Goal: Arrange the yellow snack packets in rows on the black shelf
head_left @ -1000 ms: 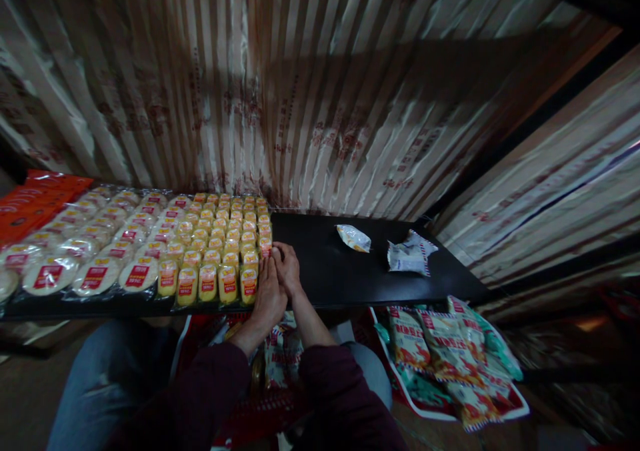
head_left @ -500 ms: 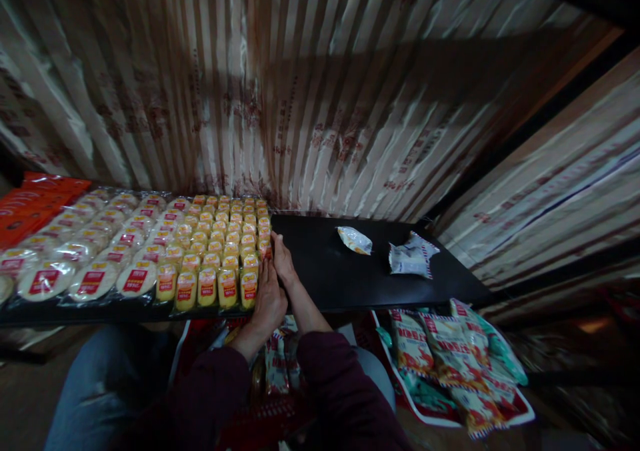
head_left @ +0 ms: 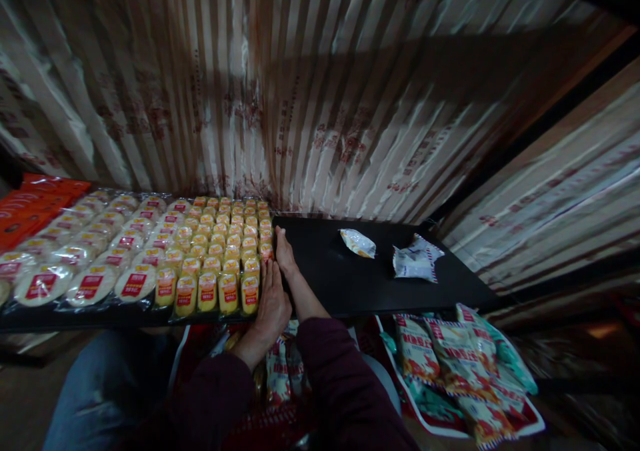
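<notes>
Head: right fingers (head_left: 282, 243) farther back

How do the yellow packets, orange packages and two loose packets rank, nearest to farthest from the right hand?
1. Yellow packets: just left of the right hand.
2. Left loose packet: to its right.
3. Right loose packet: farther right.
4. Orange packages: far left.

Yellow, rounded snack packs (head_left: 231, 264), clear-wrapped with red labels, sit packed in tight front-to-back rows on a black shelf (head_left: 330, 271), toward 8 o'clock from mid-view.
</notes>
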Demonstrator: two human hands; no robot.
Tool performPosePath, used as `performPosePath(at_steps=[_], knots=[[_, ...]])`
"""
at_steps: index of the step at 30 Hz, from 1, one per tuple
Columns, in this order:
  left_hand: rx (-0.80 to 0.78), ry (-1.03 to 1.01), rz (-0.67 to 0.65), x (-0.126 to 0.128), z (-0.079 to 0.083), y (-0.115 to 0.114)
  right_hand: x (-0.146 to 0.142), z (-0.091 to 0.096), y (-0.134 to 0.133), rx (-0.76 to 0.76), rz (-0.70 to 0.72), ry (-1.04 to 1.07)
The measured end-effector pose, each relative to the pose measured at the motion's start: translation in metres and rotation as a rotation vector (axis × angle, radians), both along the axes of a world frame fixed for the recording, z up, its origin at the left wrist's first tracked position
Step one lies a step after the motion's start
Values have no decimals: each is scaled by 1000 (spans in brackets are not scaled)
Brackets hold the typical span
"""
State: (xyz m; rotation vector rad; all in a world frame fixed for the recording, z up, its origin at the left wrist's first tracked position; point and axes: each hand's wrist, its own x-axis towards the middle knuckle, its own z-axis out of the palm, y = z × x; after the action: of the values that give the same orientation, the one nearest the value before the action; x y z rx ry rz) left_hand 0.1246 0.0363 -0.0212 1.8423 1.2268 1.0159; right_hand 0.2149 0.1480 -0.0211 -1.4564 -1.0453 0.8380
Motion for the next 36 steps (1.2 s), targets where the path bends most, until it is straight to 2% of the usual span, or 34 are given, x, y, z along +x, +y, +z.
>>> performPosePath(at_steps=[6, 9, 16, 22, 31, 36], knots=[[-32, 34, 16, 0, -1, 3, -7, 5, -2, -32, 54, -21], [-14, 21, 19, -1, -2, 3, -7, 6, -2, -20, 31, -14], [11, 60, -11, -1, 3, -4, 2, -7, -12, -9, -4, 26], [23, 121, -52, 1, 1, -32, 4, -16, -49, 23, -67, 46], [109, 277, -157, -13, 5, -72, -5, -11, -118, 48, -71, -44], [162, 220, -197, -23, -8, -86, -21, -5, -153, 107, -16, 11]])
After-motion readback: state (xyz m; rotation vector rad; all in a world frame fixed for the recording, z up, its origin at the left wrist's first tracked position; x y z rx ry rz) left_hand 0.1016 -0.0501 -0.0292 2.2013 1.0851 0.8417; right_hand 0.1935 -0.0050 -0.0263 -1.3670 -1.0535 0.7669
